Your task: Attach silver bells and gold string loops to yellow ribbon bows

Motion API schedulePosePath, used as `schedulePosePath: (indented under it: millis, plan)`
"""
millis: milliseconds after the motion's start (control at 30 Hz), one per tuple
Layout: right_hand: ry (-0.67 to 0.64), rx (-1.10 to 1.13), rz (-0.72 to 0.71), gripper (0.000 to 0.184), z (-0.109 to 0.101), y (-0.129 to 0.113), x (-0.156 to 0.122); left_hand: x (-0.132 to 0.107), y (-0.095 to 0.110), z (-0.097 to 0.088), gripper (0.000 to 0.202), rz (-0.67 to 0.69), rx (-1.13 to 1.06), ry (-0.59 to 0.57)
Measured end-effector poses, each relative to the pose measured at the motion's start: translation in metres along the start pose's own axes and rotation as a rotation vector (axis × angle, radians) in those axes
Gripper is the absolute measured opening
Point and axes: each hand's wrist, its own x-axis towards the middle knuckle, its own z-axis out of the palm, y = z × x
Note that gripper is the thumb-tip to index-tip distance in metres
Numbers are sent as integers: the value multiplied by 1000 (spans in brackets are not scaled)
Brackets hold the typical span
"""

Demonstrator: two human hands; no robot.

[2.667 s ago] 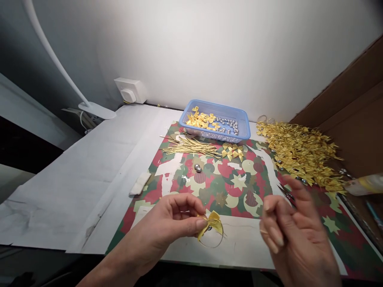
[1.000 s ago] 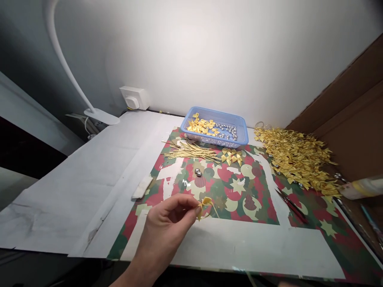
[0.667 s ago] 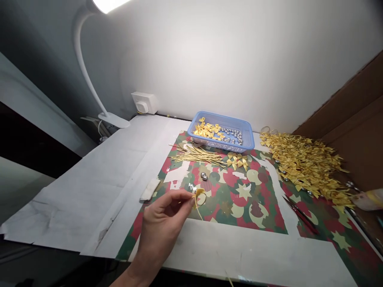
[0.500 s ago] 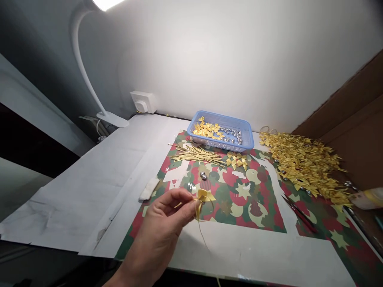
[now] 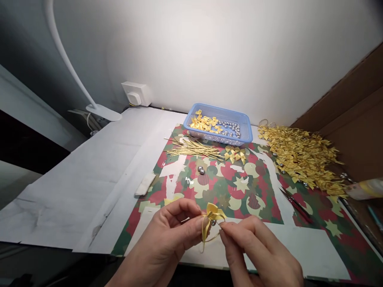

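My left hand [image 5: 176, 231] is closed in a pinch on a shiny yellow ribbon bow [image 5: 212, 210], held above the front of the table. A small silver ball [image 5: 213, 223], which looks like a bell, hangs just under the bow's middle. Thin gold cord [image 5: 213, 238] loops around the bow and down below it. My right hand [image 5: 257, 249] is closed too, with thumb and forefinger pinching the cord at the bow's right side. Behind the hands, a few loose silver bells [image 5: 201, 170] lie on the patterned paper [image 5: 227, 183].
A blue basket [image 5: 221, 138] holds bows and silver bells. Before it lie gold cords [image 5: 194, 148] and several bows [image 5: 235, 154]. At right are a heap of finished-looking bows [image 5: 299, 155], red-handled scissors [image 5: 296, 205] and a bottle [image 5: 365, 188]. A white folded piece [image 5: 145, 185] and a lamp [image 5: 103, 111] stand left.
My right hand has come into view and taken hold of the cord. The bow in my left hand has shifted slightly right and down, and a silver ball now shows beneath it.
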Motion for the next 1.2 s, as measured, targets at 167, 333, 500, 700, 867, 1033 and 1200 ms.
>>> schedulePosePath:
  millis: [167, 333, 500, 700, 867, 1033, 1200]
  plan:
    - [-21, -92, -69, 16, 0, 3, 0, 1, 2, 2, 12, -11, -30, -15]
    - [0, -108, -122, 18, 1, 5, 1, 1, 2, 2, 12, -8, 9, -11]
    - [8, -51, -140, 18, 0, 6, 1, -1, 2, 4, 16, 19, 73, 82]
    - [-33, -34, -147, 19, -2, 7, 1, -1, 2, 5, 16, 20, 90, 77]
    - [-43, -41, -154, 20, -3, 9, 0, 1, -1, 2, 17, 10, 89, 67]
    - [-39, -48, -136, 19, -2, 9, -1, 0, 0, 3, 16, 13, 100, 54]
    - [-44, -55, -136, 19, -3, 9, -1, -1, 1, 6, 17, 16, 103, 69]
